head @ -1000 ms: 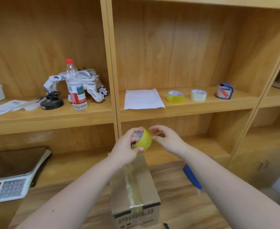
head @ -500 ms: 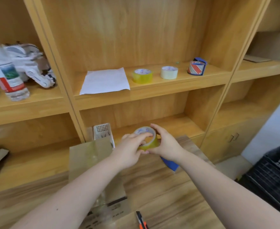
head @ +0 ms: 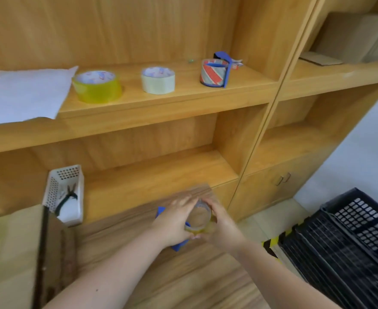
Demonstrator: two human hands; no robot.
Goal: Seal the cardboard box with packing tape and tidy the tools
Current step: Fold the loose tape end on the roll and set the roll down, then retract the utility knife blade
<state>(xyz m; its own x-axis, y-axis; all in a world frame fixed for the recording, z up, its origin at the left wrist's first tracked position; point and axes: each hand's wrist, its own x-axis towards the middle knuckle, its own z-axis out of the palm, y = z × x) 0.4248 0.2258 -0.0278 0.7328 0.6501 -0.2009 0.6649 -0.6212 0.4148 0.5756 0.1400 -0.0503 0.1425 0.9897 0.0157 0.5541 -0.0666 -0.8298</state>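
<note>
Both hands hold a yellowish roll of packing tape [head: 198, 218] low over the wooden table, near its far right corner. My left hand [head: 174, 221] grips the roll from the left and my right hand [head: 221, 224] from the right. Under the hands lies a blue tool [head: 179, 246], mostly hidden. The cardboard box [head: 9, 253] fills the lower left, with tape along its top.
On the shelf above sit a yellow tape roll [head: 97, 86], a pale roll [head: 158, 80], a striped roll in a blue dispenser [head: 214, 72] and a white sheet [head: 23, 94]. A white perforated basket [head: 64, 194] stands behind the box. A black crate [head: 348, 246] is on the floor at right.
The view swung right and down. Both hands carried the tape roll away from the box, down and to the right, over the blue tool near the table's corner.
</note>
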